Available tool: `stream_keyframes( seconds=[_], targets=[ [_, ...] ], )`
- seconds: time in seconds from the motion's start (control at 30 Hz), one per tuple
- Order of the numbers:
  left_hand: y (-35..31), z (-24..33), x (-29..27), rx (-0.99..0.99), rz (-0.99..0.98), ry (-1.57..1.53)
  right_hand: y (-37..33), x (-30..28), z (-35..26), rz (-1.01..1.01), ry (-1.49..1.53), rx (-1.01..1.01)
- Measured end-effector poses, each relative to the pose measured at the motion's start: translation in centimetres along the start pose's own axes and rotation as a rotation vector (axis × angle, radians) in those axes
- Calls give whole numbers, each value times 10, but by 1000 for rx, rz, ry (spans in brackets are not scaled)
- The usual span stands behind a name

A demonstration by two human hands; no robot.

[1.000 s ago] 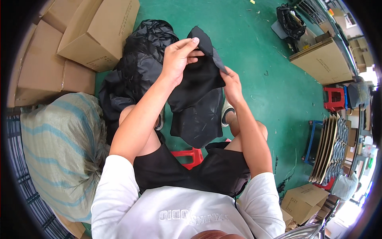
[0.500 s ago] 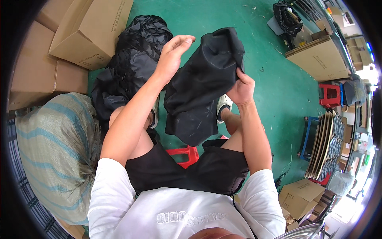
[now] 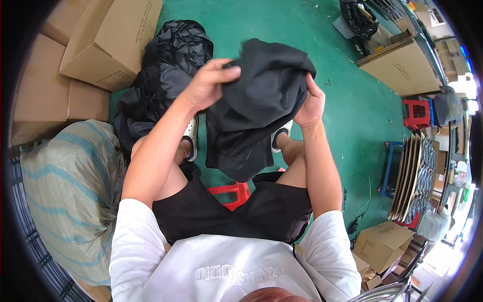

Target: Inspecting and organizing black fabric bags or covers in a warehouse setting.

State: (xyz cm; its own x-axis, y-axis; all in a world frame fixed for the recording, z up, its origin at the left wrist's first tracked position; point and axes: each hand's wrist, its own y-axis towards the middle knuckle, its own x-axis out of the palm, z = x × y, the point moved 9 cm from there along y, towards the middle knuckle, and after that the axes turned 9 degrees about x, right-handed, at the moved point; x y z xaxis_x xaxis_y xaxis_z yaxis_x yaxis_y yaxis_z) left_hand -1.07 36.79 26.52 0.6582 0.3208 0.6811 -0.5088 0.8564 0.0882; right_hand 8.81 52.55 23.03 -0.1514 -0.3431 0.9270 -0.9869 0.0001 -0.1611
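A piece of black fabric (image 3: 266, 90) hangs between my hands, bunched at the top, its lower end dropping between my knees. My left hand (image 3: 209, 85) pinches its left edge between thumb and fingers, slightly smeared by motion. At the right edge, my right hand (image 3: 310, 103) grips the cloth with the thumb on top; the cloth hides some of its fingers. Just left of the fabric, a heap of black plastic and dark cloth (image 3: 168, 65) lies on the floor.
Cardboard boxes (image 3: 113, 45) are stacked at the far left, above a bulging striped woven sack (image 3: 70, 186). Under me is a red stool (image 3: 236, 195). On the right stand another red stool (image 3: 416, 115), a stack of cardboard sheets (image 3: 407, 181) and an opened carton (image 3: 382, 244).
My left hand, which was apart from the cloth with nothing in it, now grips its left edge. The fabric's upper part has folded and bunched between both hands.
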Motion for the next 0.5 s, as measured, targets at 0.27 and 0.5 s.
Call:
stream_keyframes(
  seconds=[0.27,0.5],
  targets=[
    [3,51,-16,183,-37,-49,-20,14,-22,-18,-180,-37],
    [1,41,-7,53,-173,-65,-26,13,-14,-155,-360,36]
  ],
)
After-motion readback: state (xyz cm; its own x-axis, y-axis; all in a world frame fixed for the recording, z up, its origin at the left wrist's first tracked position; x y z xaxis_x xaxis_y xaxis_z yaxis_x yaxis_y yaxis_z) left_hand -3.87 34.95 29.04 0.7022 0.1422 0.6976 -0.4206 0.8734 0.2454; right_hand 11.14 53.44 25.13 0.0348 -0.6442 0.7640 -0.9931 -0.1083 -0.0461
